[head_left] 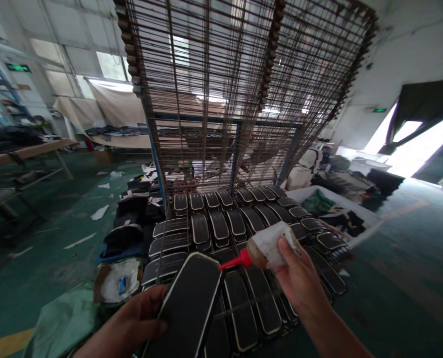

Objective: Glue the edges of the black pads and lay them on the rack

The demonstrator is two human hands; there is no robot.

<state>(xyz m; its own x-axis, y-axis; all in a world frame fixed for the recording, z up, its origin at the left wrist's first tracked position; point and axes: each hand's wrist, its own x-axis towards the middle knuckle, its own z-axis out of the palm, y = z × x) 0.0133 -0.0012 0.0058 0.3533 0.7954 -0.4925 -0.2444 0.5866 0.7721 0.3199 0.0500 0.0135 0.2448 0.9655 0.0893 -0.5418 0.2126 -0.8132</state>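
Wire rack: rows of dark panels at its base.
Held panel: left hand clasping its left edge.
White bottle: tilted, grasped in right hand.
Red nozzle: at held panel's upper right edge.

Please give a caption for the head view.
Right hand aims a red-nozzled squeeze bottle at a dark panel in the left hand.

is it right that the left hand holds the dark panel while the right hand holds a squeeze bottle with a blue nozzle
Not quite: the nozzle is red, as the head view shows. The left hand does hold the dark panel, and the right hand the squeeze bottle.
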